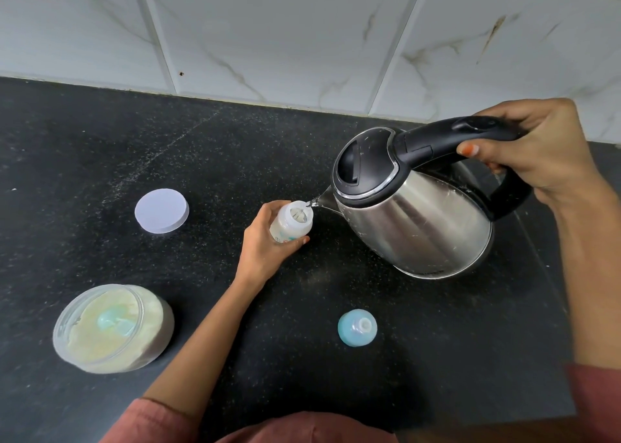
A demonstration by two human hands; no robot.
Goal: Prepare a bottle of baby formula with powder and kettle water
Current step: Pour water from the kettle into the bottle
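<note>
Water is running from the tilted kettle [416, 207], gripped by the right hand [534, 150], into the open bottle [291, 221] the left hand [265, 244] is clasping on the counter [235, 160]. Tipping further is risking overflow, scalding those 2 hands.

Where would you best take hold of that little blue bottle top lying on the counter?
Take the blue bottle top by its wide round collar, coming straight down from above with fingers on opposite sides. It seems to stand upright with the pale nipple pointing up, free of the bottle and the kettle, so the rim is open all round and the soft nipple stays untouched.
</note>
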